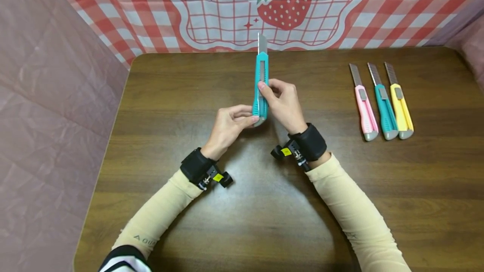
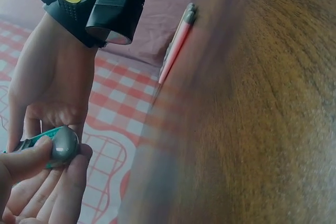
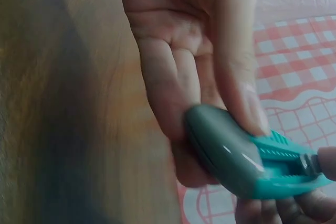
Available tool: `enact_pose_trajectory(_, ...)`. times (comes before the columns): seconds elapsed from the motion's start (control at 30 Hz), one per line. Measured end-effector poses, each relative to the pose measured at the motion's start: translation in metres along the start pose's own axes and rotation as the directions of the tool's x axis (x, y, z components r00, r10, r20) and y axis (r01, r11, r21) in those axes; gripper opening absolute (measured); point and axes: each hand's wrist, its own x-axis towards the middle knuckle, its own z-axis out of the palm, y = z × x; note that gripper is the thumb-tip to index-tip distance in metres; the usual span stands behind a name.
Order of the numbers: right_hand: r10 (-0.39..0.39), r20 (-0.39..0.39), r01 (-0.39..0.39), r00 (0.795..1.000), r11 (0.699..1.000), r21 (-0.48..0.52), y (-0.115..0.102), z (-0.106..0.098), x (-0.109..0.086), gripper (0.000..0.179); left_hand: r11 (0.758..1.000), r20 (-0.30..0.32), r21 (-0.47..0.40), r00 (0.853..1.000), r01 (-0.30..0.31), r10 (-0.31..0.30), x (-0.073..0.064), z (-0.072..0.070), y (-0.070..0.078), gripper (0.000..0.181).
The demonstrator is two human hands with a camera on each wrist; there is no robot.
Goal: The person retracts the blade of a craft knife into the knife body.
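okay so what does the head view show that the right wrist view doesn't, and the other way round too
Only the head view shows the pink cutter, second teal cutter and yellow cutter lying side by side, the printed strawberry, and the extended blade of the held teal cutter. Only the right wrist view shows the palm side of the left hand. Both show the held cutter's grey end cap, at least part of the left hand and right hand, the wooden table and the checked cloth.

Soft glare whitens the tabletop [image 1: 249, 205]; both wrist views look hazy.
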Motion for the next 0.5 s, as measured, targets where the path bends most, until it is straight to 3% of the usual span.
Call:
enact_pose_trajectory(0.27,-0.037,-0.086,0.040,0.996,0.999,0.031,0.033,0.006,0.008,0.024,1.000,0.016,0.017,1.000,-0.016,0.016,0.000,0.001,0.003,0.027)
enact_pose_trajectory(0.5,-0.059,-0.095,0.058,0.994,0.998,-0.013,0.037,0.005,0.008,0.024,0.999,0.012,0.049,1.000,-0.022,0.021,-0.005,0.004,0.020,0.026)
